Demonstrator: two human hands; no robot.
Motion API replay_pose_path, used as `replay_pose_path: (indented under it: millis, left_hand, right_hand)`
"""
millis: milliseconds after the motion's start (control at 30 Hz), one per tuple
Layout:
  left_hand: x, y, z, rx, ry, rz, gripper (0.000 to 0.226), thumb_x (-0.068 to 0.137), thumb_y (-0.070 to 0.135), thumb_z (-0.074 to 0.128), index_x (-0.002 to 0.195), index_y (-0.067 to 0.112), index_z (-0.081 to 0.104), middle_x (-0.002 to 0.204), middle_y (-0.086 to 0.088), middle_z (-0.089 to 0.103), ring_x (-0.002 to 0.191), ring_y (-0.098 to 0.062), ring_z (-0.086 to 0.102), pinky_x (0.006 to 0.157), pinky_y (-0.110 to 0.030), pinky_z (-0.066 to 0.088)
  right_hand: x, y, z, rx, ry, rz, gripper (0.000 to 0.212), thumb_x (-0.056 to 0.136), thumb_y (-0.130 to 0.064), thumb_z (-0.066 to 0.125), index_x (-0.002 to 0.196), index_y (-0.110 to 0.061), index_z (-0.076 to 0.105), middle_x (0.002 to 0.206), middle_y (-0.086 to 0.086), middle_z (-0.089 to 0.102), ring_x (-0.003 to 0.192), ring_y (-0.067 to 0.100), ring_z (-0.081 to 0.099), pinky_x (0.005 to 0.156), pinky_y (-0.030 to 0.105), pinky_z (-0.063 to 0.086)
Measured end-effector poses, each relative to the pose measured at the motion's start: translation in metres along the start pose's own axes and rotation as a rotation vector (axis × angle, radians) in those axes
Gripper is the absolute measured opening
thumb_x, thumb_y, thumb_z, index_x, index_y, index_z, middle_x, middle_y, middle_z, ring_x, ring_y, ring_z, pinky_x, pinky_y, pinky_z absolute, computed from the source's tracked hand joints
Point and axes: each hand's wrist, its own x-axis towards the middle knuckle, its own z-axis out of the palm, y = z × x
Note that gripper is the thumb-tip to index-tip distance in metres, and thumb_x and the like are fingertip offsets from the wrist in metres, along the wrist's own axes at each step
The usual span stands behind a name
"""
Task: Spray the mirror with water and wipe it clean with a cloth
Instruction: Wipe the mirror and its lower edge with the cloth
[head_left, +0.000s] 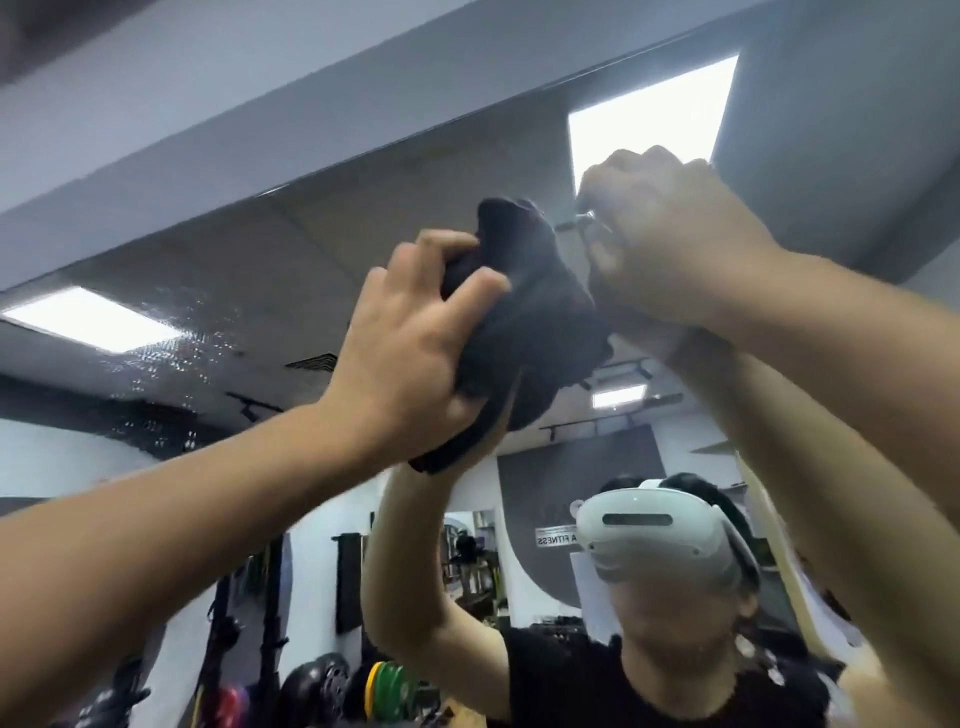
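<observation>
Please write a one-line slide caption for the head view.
Left hand grips a dark cloth high on the droplet-spotted mirror; right hand is curled beside it.

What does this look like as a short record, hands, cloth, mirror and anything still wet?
left hand: raised, gripping the dark cloth
right hand: raised beside the cloth, fingers curled; what it holds is too blurred to tell
mirror: on the wall, cloth held up near its top edge
water drops: on the glass left of the cloth, not yet wiped
</observation>
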Motion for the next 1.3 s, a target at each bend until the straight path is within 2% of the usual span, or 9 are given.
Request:
replay_pose_path:
  millis: [167, 400, 467, 567, 733, 867, 1000, 1133, 1300]
  left_hand:
    - [-0.085, 0.033, -0.020, -0.179, -0.105, 0.320, 0.045, 0.081, 0.040, 0.074, 0.121, 0.028, 0.058, 0.138, -0.012, 0.047, 0.100, -0.035, 0.058, 0.079, -0.048, 0.046]
    - [-0.100, -0.039, -0.028, -0.183, -0.180, 0.526, 0.040, 0.082, 0.039, 0.075, 0.118, 0.027, 0.062, 0.135, -0.013, 0.049, 0.094, -0.032, 0.058, 0.078, -0.045, 0.045]
    - [-0.086, -0.069, -0.027, -0.118, -0.181, 0.428, 0.053, 0.073, 0.041, 0.082, 0.118, 0.019, 0.065, 0.134, -0.017, 0.051, 0.099, -0.035, 0.058, 0.082, -0.046, 0.048]
    - [-0.051, -0.116, -0.024, -0.054, -0.149, 0.166, 0.060, 0.071, 0.038, 0.083, 0.120, 0.010, 0.063, 0.134, -0.020, 0.051, 0.109, -0.041, 0.058, 0.085, -0.053, 0.052]
    - [0.026, -0.186, -0.011, 0.150, -0.062, -0.349, 0.055, 0.091, 0.041, 0.067, 0.136, 0.024, 0.040, 0.138, -0.012, 0.039, 0.119, -0.040, 0.051, 0.091, -0.057, 0.050]
    - [0.074, -0.195, -0.003, 0.268, -0.103, -0.814, 0.057, 0.089, 0.025, 0.059, 0.139, 0.024, 0.032, 0.147, -0.018, 0.030, 0.130, -0.044, 0.039, 0.101, -0.055, 0.039]
    - [0.051, -0.172, -0.004, 0.295, -0.046, -0.643, 0.057, 0.088, 0.026, 0.062, 0.137, 0.023, 0.034, 0.144, -0.020, 0.031, 0.127, -0.046, 0.040, 0.102, -0.055, 0.038]
    - [-0.020, -0.152, -0.015, 0.222, 0.020, -0.360, 0.055, 0.083, 0.033, 0.072, 0.130, 0.022, 0.045, 0.134, -0.017, 0.040, 0.117, -0.040, 0.046, 0.094, -0.052, 0.041]
    - [-0.106, -0.110, -0.034, 0.056, -0.039, -0.092, 0.058, 0.066, 0.041, 0.070, 0.118, 0.022, 0.052, 0.132, -0.018, 0.050, 0.105, -0.039, 0.052, 0.079, -0.046, 0.044]
  right_hand:
    - [0.013, -0.053, -0.006, 0.093, 0.091, -0.102, 0.021, 0.100, -0.030, 0.045, 0.108, -0.018, 0.060, 0.109, 0.004, 0.060, 0.101, 0.023, 0.049, 0.086, 0.036, 0.036]
    - [0.036, -0.093, 0.035, 0.089, -0.036, -0.181, 0.025, 0.103, -0.027, 0.046, 0.126, -0.023, 0.055, 0.135, -0.001, 0.056, 0.117, 0.021, 0.049, 0.099, 0.037, 0.037]
    - [0.034, -0.094, 0.045, 0.050, -0.023, -0.150, 0.020, 0.103, -0.027, 0.041, 0.118, -0.026, 0.055, 0.135, -0.001, 0.056, 0.119, 0.021, 0.049, 0.101, 0.039, 0.036]
    - [0.035, -0.095, 0.049, -0.002, -0.031, -0.107, 0.023, 0.100, -0.027, 0.030, 0.111, -0.028, 0.050, 0.106, -0.004, 0.051, 0.101, 0.021, 0.046, 0.090, 0.037, 0.035]
    - [0.033, -0.092, 0.052, -0.028, -0.053, -0.133, 0.031, 0.101, -0.022, 0.037, 0.127, -0.021, 0.055, 0.128, 0.000, 0.055, 0.109, 0.023, 0.045, 0.092, 0.038, 0.029]
    - [0.029, -0.088, 0.058, 0.068, -0.001, -0.143, 0.026, 0.099, -0.020, 0.037, 0.115, -0.018, 0.059, 0.112, -0.001, 0.059, 0.106, 0.023, 0.047, 0.088, 0.035, 0.028]
    - [0.026, -0.093, 0.059, 0.118, 0.049, -0.114, 0.030, 0.096, -0.030, 0.030, 0.108, -0.020, 0.056, 0.095, -0.015, 0.042, 0.089, 0.005, 0.031, 0.085, 0.040, 0.038]
    - [0.033, -0.113, 0.051, 0.005, 0.020, -0.056, 0.010, 0.091, -0.032, 0.027, 0.086, -0.031, 0.036, 0.086, -0.011, 0.039, 0.081, 0.018, 0.037, 0.074, 0.040, 0.034]
    - [0.039, -0.161, 0.053, 0.061, 0.088, -0.024, 0.011, 0.098, -0.023, 0.048, 0.093, -0.017, 0.056, 0.093, 0.000, 0.051, 0.090, 0.023, 0.041, 0.078, 0.031, 0.022]
